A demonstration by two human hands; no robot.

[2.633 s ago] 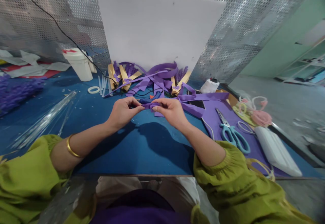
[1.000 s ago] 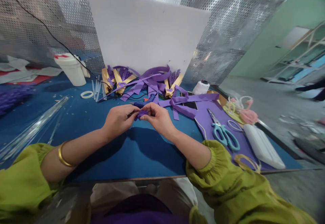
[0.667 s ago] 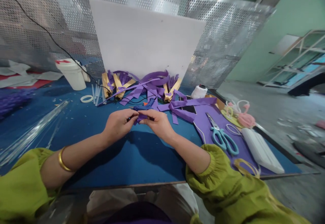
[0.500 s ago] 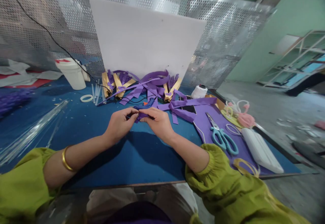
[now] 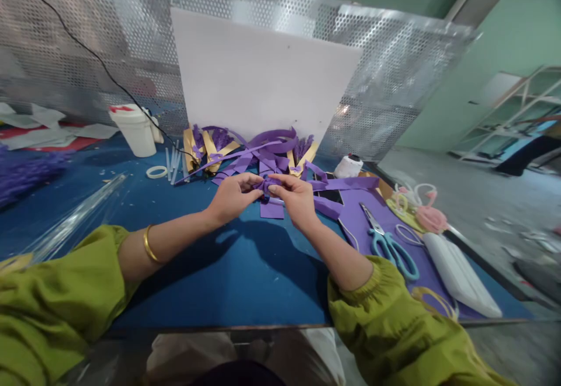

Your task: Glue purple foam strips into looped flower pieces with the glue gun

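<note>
Both hands meet over the middle of the blue table, pinching a small folded purple ribbon (image 5: 267,185) between thumbs and fingers. My left hand (image 5: 234,198) grips its left side, and my right hand (image 5: 297,199) has its right side. The fingers hide part of the folds. Just below the fingertips, a flat purple strip (image 5: 272,209) shows; whether it joins the held piece I cannot tell. Behind the hands lies a heap of loose purple ribbons (image 5: 269,143). Small purple flower bunches in tan wrapping (image 5: 218,155) stand on both sides of that heap.
Blue-handled scissors (image 5: 390,246) lie on a purple sheet (image 5: 357,222) at the right, near a white packet (image 5: 458,275) and a white thread spool (image 5: 349,166). To the left are a white bin (image 5: 135,132), a tape ring (image 5: 156,171) and clear sticks (image 5: 173,164). A white board (image 5: 267,76) stands behind.
My hands have moved right and slightly up in view, still pinching the purple ribbon. The flat purple strip now shows below them. The blue tool seen behind the hands before is now mostly hidden.
</note>
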